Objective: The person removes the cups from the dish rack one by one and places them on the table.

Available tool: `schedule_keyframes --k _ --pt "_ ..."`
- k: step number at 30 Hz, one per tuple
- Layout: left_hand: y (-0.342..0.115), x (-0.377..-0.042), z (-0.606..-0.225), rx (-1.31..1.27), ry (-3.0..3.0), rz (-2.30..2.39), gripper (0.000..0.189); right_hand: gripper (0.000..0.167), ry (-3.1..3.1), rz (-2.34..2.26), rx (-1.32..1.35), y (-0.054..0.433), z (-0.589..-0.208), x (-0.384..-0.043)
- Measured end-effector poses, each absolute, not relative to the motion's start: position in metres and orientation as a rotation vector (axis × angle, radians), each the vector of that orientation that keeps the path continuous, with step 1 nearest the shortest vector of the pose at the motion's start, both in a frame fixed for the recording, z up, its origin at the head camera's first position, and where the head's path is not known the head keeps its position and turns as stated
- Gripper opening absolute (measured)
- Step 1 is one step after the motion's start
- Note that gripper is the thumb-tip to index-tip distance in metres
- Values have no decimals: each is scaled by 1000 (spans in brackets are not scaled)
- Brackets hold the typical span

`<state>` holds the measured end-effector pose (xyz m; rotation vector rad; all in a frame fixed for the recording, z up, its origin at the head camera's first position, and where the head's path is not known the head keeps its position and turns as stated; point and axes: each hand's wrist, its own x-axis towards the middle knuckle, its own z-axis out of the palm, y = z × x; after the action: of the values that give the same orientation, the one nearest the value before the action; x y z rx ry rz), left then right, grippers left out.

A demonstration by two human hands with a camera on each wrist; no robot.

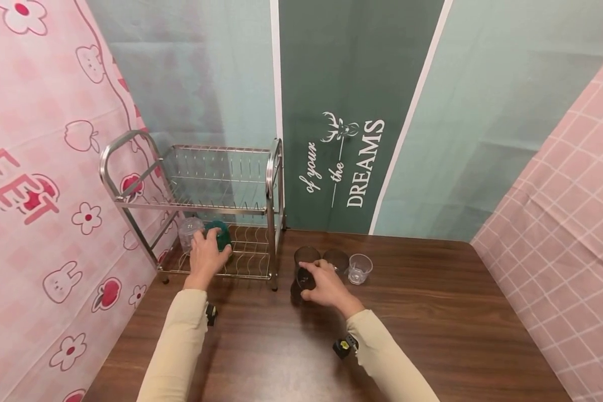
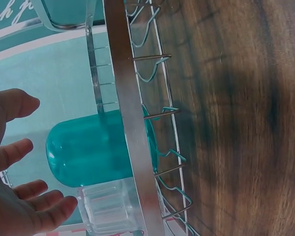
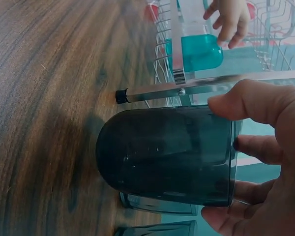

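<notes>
On the rack's lower shelf a teal cup (image 2: 88, 150) stands upside down beside a clear cup (image 2: 110, 206). My left hand (image 1: 208, 257) is just above the teal cup, thumb and fingers spread apart around its base; the left wrist view shows a gap between them. By its rim, my right hand (image 1: 326, 285) holds a dark tinted glass (image 3: 162, 155), thumb on one side and fingers on the other. The glass's rounded bottom points down at the table. Close behind it are two more dark glasses, one (image 1: 307, 254) directly behind and another (image 1: 336, 259) to its right.
A two-tier metal dish rack (image 1: 271, 234) stands at the left on the brown wooden table (image 1: 422, 312). A small clear glass (image 1: 360, 269) is right of the dark glasses. Printed cloths hang at the back and both sides.
</notes>
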<state>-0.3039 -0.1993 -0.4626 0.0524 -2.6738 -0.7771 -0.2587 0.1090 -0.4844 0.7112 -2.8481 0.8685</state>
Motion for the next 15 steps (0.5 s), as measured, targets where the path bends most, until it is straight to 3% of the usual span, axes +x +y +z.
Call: schedule_keyframes --k 15 --pt "-203 -313 -463 118 -2673 -803 55 70 -2916 756 682 100 -489 -263"
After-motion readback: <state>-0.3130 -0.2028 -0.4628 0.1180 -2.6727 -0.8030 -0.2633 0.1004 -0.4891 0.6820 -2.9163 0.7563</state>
